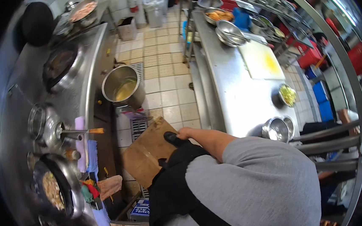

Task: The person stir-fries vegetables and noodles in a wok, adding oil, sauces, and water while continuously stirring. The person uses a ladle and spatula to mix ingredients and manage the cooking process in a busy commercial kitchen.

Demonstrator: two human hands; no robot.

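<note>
My right hand [185, 133] hangs low, with the bare forearm reaching out from a grey sleeve. In the picture it lies beside the black shoe [172, 139] and the edge of my black apron [174, 190]. The fingers look curled but are too small to read, and I see no object in them. My left hand is out of view. Below me a flattened cardboard sheet [150, 152] covers part of the floor. To the left, a wok [54, 186] on the steel range holds chopped, light-coloured food. A ladle with a wooden handle [96, 131] rests near it.
A tall stockpot [123, 85] with yellowish liquid stands beside the range. Another wok [62, 63] sits farther back. The steel worktable [230, 86] carries a cutting board [261, 60], metal bowls [276, 129] and a bowl of chopped greens [287, 95]. Folded cloths [92, 158] line the range edge.
</note>
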